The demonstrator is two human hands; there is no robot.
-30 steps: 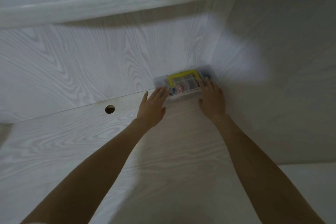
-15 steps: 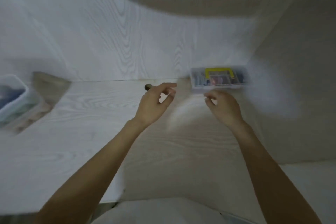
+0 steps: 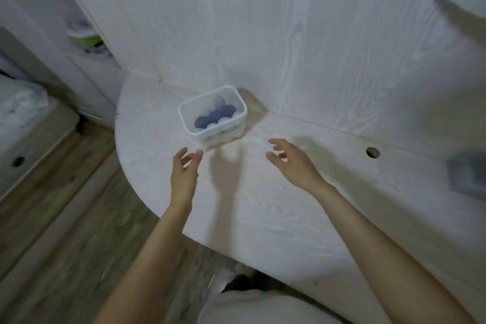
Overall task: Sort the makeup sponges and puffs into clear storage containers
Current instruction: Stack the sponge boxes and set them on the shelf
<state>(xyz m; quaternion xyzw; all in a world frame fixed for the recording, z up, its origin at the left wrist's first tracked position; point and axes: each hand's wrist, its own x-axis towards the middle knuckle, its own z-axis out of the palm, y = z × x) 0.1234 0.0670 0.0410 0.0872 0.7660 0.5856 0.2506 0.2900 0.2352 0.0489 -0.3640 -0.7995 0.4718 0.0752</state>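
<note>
A clear rectangular container (image 3: pixel 190 123) stands open on the white desk, close to the back panel. Inside lie several makeup sponges (image 3: pixel 216 116), dark blue, pale blue and lilac. My left hand (image 3: pixel 185 172) hovers just in front of the container's near corner, fingers apart and empty. My right hand (image 3: pixel 292 163) is to the right of the container, also spread and holding nothing. A blurred grey box (image 3: pixel 466 175) shows at the far right edge; its contents cannot be made out.
The white wood-grain desk (image 3: pixel 263 208) has a rounded left end and a cable hole (image 3: pixel 372 152) near the back panel. Wooden floor (image 3: pixel 52 218) lies to the left below, beside white furniture and a shelf with green and white items (image 3: pixel 86 39).
Both hands left the yellow-handled compartment box at the right and moved left across the desk. The view swung left, bringing the clear container of sponges in front of the hands.
</note>
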